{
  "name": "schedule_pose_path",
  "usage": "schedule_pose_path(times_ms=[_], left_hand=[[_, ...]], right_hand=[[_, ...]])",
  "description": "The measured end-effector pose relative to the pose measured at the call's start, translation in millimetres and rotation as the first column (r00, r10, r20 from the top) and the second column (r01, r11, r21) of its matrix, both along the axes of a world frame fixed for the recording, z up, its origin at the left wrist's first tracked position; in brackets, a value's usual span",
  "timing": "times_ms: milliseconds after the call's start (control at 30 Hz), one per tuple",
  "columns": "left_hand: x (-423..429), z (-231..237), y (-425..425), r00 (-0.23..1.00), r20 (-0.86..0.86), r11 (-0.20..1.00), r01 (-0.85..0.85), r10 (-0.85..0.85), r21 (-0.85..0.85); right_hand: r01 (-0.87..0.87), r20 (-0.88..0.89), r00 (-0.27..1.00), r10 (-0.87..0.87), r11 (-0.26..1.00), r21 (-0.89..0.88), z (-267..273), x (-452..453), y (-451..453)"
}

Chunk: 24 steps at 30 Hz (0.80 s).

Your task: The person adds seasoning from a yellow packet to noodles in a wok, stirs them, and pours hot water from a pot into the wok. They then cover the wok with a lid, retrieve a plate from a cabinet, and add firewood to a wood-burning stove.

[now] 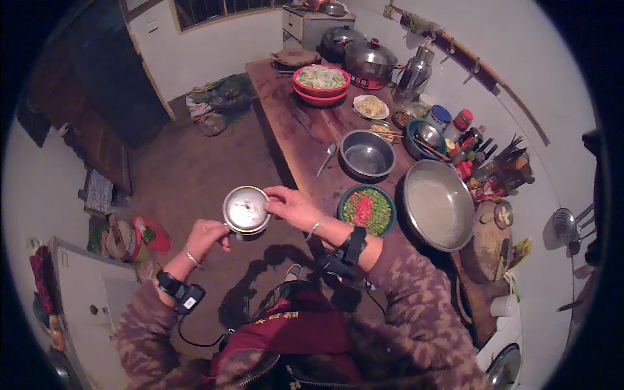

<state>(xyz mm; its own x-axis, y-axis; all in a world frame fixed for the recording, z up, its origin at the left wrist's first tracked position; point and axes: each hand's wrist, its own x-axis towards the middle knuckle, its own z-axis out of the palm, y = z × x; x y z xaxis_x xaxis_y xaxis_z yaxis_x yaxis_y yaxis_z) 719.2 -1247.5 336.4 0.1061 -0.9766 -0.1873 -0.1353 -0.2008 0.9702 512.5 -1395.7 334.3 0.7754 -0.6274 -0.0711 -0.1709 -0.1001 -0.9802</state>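
Over the floor, left of the wooden table, I hold a lidded enamel-type mug point(239, 230). My left hand point(208, 236) grips it at its lower left, near what seems to be the handle. Fingers of my right hand point(294, 208) pinch the right rim of its round metal lid point(246, 208), which lies over the mouth. The mug's inside is hidden. Nearest to my right forearm on the table is a green bowl point(342, 217) with chopped green peppers point(378, 217) and chopped red peppers point(363, 207).
On the wooden table point(312, 168) stand a steel basin point(366, 170), a large metal basin point(470, 204), a spoon point(327, 157) and red basins point(319, 101) holding sliced vegetables point(321, 77). Lidded pots point(371, 58) and a vacuum flask point(414, 75) are farther back. Bags point(209, 117) lie on the floor.
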Motion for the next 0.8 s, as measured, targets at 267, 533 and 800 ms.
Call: schedule_pose_path(times_ms=[267, 533, 800], left_hand=[[119, 79, -130, 1.0, 0.02, 0.997, 0.008, -0.01, 0.074], [128, 158, -352, 0.938, 0.017, 0.934, 0.346, -0.346, -0.085], [43, 169, -625, 0.605, 0.001, 0.56, 0.738, -0.796, -0.376]], right_hand=[[-0.02, 0.298, 0.954, 0.015, 1.0, 0.015, 45, 91, -112], [0.254, 0.386, 0.884, -0.263, 0.964, 0.077, 129, 74, -251], [0.739, 0.271, 0.659, -0.701, 0.672, -0.059, 200, -4, -390]])
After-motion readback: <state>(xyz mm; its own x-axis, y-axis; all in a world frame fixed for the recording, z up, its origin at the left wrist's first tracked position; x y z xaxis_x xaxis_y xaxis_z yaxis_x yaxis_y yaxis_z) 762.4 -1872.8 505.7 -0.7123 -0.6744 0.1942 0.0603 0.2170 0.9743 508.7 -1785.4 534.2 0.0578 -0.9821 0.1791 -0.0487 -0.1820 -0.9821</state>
